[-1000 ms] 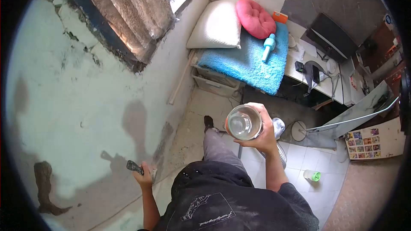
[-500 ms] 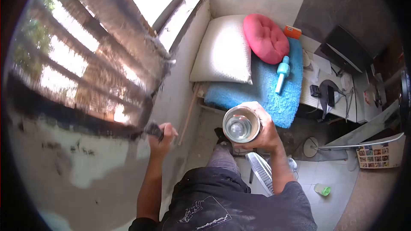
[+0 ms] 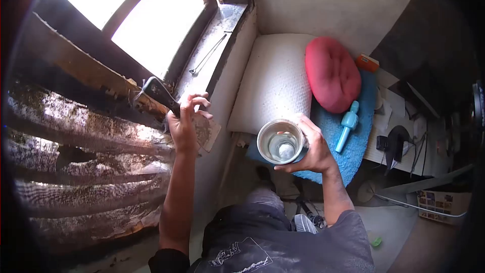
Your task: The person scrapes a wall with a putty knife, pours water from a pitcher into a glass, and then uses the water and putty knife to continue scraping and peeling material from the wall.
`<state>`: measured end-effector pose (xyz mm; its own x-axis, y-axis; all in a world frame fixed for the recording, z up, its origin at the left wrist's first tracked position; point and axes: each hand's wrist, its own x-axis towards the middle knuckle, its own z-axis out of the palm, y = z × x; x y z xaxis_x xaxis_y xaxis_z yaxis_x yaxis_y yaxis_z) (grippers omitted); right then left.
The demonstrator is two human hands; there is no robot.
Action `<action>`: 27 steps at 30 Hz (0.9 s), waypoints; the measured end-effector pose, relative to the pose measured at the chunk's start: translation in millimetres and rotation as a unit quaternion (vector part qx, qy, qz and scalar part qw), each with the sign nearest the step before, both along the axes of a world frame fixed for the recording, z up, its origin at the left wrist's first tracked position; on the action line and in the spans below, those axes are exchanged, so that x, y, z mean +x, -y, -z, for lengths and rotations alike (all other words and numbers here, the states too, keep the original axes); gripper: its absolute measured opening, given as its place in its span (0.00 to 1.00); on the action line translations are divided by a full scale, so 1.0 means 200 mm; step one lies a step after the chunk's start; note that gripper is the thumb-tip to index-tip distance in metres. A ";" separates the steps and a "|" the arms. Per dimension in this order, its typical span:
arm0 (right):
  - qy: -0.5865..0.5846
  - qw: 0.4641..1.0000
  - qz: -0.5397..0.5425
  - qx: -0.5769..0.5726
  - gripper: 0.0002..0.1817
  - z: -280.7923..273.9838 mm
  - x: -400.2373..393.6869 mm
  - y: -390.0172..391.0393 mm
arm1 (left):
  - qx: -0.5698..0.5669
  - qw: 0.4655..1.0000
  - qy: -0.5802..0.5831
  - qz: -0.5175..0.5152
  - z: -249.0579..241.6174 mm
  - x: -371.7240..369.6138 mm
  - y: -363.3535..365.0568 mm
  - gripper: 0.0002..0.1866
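My right hand (image 3: 316, 149) wraps round the side of a clear glass jar (image 3: 263, 150), its open round mouth facing up at me. Clear liquid seems to stand inside, with bright reflections on it. On the other side, my left hand (image 3: 183, 124) is raised at the window, closed round a dark strip (image 3: 160, 91) at the end of a worn wooden bar (image 3: 91, 63). Its upper fingers curl loosely past the strip. Below that bar, a rumpled mesh screen (image 3: 86, 172) hangs to the left of my forearm.
A metal hook rod (image 3: 212, 53) lies on the windowsill (image 3: 222, 20). Beyond the jar are a white pillow (image 3: 275, 81), a red round cushion (image 3: 331, 78) and a turquoise microphone (image 3: 348, 126) on a blue fluffy mat (image 3: 364, 136). A desk with a monitor (image 3: 419, 98) stands at the right.
My left hand has moved up along the window, and the wooden bar and mesh now sit differently in view. The view has shifted upward; the jar stays in my right hand.
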<state>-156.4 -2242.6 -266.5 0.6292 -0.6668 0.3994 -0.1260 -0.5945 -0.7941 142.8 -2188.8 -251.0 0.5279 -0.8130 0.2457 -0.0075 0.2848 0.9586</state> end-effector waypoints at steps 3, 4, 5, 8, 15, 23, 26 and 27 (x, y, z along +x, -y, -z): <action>0.014 0.999 0.007 0.030 0.45 -0.05 0.08 0.07 | -0.005 1.000 -0.004 -0.016 -0.03 0.02 0.04 0.19; 0.026 0.999 0.027 0.037 0.45 -0.07 0.11 0.08 | -0.008 1.000 -0.009 -0.026 -0.03 0.02 0.05 0.19; 0.026 0.999 0.004 0.030 0.47 -0.05 0.12 0.10 | -0.009 1.000 0.018 -0.023 -0.03 0.02 0.07 0.20; 0.018 0.995 -0.085 0.040 0.45 -0.03 0.12 0.16 | 0.013 0.999 0.039 -0.033 -0.01 0.04 0.07 0.22; 0.060 0.988 -0.101 0.103 0.48 0.06 0.16 0.23 | -0.025 0.999 0.005 -0.046 0.00 0.03 0.06 0.19; 0.063 0.967 -0.123 0.212 0.49 0.13 0.16 0.47 | -0.027 0.998 -0.013 -0.063 0.00 0.02 0.06 0.18; 0.030 0.979 -0.096 0.178 0.49 0.17 0.16 0.60 | -0.009 0.998 0.003 -0.060 0.00 0.02 0.06 0.19; 0.052 0.976 -0.083 0.196 0.50 0.17 0.18 0.62 | -0.015 0.998 0.014 -0.061 0.01 0.03 0.06 0.19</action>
